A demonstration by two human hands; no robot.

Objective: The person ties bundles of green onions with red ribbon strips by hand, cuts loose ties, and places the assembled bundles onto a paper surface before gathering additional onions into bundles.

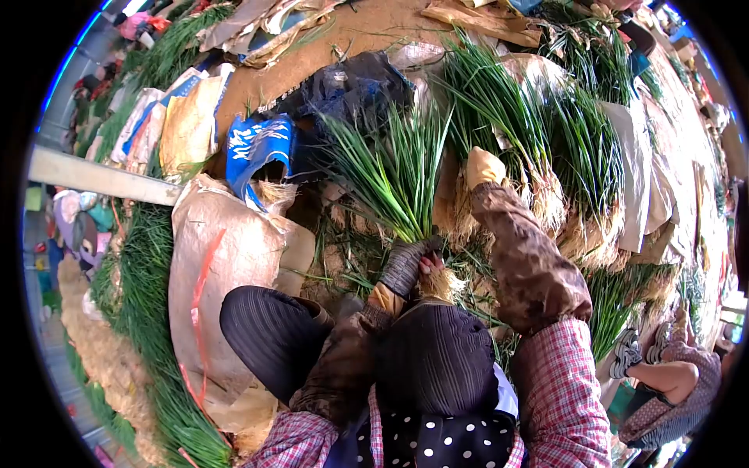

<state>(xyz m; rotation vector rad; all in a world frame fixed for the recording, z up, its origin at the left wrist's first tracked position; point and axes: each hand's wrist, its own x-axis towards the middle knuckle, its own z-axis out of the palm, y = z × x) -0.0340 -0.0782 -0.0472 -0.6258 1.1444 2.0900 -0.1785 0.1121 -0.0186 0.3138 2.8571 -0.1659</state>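
My left hand (407, 264), in a dark grey glove, is closed around a bunch of green onions (402, 183) near its root end. The long green leaves fan out away from me, and the pale roots hang by my knee. My right hand (485, 168), in a yellowish glove, is stretched forward beside a pile of green onions (507, 109) with stringy pale roots. Its fingers are hidden behind the glove's back, so I cannot tell whether they grip anything.
A blue printed sack (259, 148) and a large tan sack (222, 288) lie to the left, near a pale bar (101, 175). More green onions (148, 312) are heaped along the left. A seated person (675, 382) is at the lower right.
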